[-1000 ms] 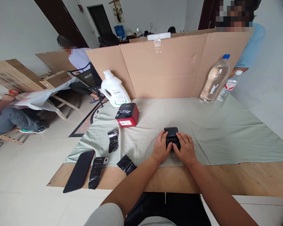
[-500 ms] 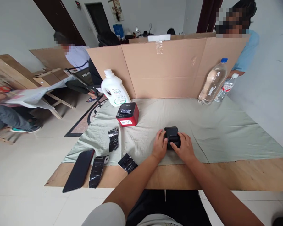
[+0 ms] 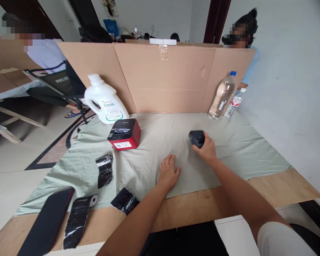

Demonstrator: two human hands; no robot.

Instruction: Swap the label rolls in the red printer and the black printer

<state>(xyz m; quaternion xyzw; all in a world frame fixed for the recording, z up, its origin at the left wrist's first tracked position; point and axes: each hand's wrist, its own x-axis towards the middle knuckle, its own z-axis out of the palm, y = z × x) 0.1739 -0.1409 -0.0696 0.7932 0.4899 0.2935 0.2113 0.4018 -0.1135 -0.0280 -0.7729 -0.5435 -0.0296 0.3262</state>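
Observation:
Beyond my left hand, a small black boxy device (image 3: 196, 138), printer-like in shape, is gripped at its right side by my right hand (image 3: 207, 149). It looks turned on the cloth or just above it; I cannot tell which. My left hand (image 3: 169, 173) rests open and palm down on the pale green cloth (image 3: 154, 142), holding nothing. A red and black printer (image 3: 124, 134) stands farther left. Near it lie a short black roll (image 3: 105, 171), a longer partly unrolled black roll (image 3: 79, 220) and a flat black piece (image 3: 125, 201).
A dark flat slab (image 3: 46, 222) lies at the front left corner. A white detergent jug (image 3: 106, 101) stands at the back left, and two water bottles, one large (image 3: 223, 96) and one small (image 3: 234, 103), at the back right. A cardboard partition (image 3: 165, 78) closes the far side; people sit beyond it.
My left hand has let go of the black device and dropped to the cloth. My right hand has moved the device away from me and turned it. The view has shifted.

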